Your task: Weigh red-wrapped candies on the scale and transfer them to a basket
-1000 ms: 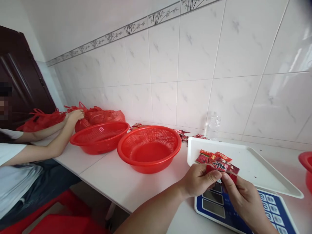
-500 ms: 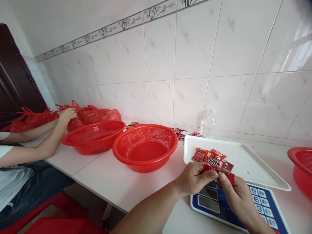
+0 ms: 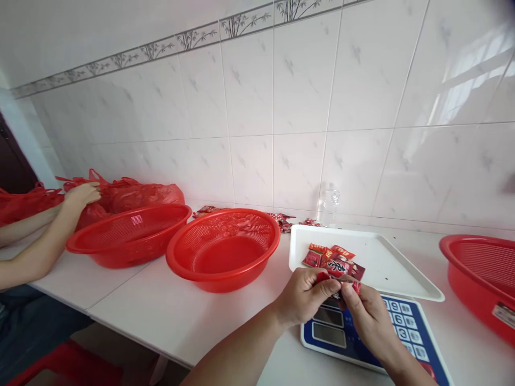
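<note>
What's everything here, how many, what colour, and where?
wall: one, pale tiles, behind
tabletop: one, white, by wall
baskets: three, red, two left, one right
bags: at least two, red, far left
bottle: one, clear, by wall
tray: one, white, right of centre
scale: one, blue-white, in front of tray
loose packets: several, mostly red, on tray, along wall
held packet: one, red, above scale
door: one, dark, left edge
seat: one, red, lower left
other person's arms: two, bare, left
left hand: one, bare, on held packet
right hand: one, bare, on held packet
</note>
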`<state>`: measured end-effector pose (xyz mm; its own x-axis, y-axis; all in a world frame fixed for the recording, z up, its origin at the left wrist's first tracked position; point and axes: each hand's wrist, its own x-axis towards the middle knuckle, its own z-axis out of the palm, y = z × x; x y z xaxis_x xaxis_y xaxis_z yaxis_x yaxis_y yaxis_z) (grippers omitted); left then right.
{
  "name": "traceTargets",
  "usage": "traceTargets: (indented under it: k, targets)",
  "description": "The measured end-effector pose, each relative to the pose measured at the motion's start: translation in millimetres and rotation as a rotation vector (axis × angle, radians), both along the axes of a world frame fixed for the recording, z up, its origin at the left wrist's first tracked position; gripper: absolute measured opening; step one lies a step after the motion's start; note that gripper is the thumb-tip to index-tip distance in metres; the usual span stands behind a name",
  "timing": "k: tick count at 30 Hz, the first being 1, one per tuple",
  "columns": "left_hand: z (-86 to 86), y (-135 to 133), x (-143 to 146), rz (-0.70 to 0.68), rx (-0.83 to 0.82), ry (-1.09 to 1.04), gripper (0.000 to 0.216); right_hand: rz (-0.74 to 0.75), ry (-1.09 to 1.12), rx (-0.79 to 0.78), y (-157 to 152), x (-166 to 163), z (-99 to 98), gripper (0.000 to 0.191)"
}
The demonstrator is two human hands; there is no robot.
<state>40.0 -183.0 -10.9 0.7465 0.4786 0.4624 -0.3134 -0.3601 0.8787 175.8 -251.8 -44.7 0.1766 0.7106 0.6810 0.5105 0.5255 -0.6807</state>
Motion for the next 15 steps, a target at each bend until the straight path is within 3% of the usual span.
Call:
traceTargets:
  k: [8,15]
  targets:
    - [-8.8,7.9,-0.1,0.066,0.005,0.116,0.044,-0.037,0.013,-0.033,0.3,-2.7,5.4,0.043]
    - [2.7,0.1,0.4,0.063,0.020,0.053,0.044,-0.004,0.086,-0.041,1.8,-5.9,5.9,0.046]
